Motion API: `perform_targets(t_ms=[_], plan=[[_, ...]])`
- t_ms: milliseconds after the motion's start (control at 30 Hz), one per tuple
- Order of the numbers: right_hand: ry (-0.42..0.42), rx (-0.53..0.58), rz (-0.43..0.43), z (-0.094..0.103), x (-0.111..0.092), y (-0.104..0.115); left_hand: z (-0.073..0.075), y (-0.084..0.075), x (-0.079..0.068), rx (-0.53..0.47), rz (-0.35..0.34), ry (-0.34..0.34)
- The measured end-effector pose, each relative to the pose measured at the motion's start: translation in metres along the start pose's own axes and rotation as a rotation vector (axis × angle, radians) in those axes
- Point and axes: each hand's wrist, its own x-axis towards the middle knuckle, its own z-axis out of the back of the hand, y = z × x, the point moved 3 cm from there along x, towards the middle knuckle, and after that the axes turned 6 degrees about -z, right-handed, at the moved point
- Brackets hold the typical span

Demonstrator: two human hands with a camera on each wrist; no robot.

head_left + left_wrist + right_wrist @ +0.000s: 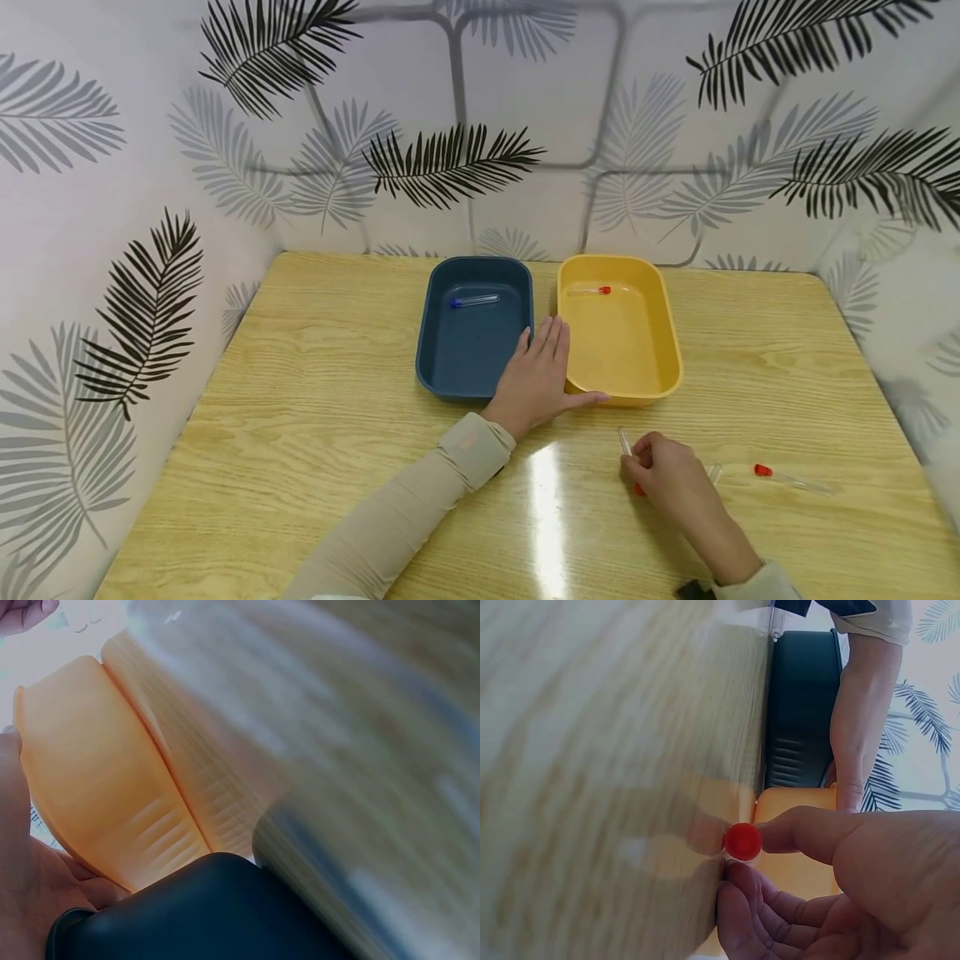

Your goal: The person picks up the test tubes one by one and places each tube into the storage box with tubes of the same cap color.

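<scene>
My left hand (pixel 536 379) lies with straight fingers along the near left corner of the yellow tray (pixel 615 358), its thumb stretched over the front rim. Beside it stands the dark blue tray (pixel 472 358), close to the edge of that hand. In front of the yellow tray, my right hand (pixel 671 471) pinches a clear test tube (pixel 625 442) between thumb and fingers, low over the table. The tube's red cap (pixel 743 841) faces the right wrist camera. Part of another clear tube (pixel 715 475) shows beyond the right hand, partly hidden by it.
A red-capped test tube (pixel 795 481) lies on the wooden table (pixel 315 358) to the right. Inside the blue tray is a blue-capped tube (pixel 475 301); inside the yellow one, a red-capped tube (pixel 589 291). A leaf-patterned backdrop (pixel 525 208) rises behind the table.
</scene>
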Motion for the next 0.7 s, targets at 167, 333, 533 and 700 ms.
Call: perform_targets(t_ms=[167, 333, 533, 700], plan=[[-0.009, -0.006, -0.006, -0.0005, 0.0007, 0.0004, 0.0002, 0.0001, -0.0001, 0.003, -0.004, 0.002], [-0.012, -0.014, -0.006, -0.0009, 0.0012, 0.0002, 0.0009, -0.0003, 0.0002, 0.004, -0.009, -0.004], [0.003, 0.01, 0.002, 0.0004, -0.0002, 0.0001, 0.0009, -0.0007, 0.0002, 0.003, -0.01, -0.005], [0.004, 0.049, 0.01, 0.0078, -0.0024, -0.0006, 0.0007, -0.0004, 0.0001, 0.005, -0.007, 0.005]])
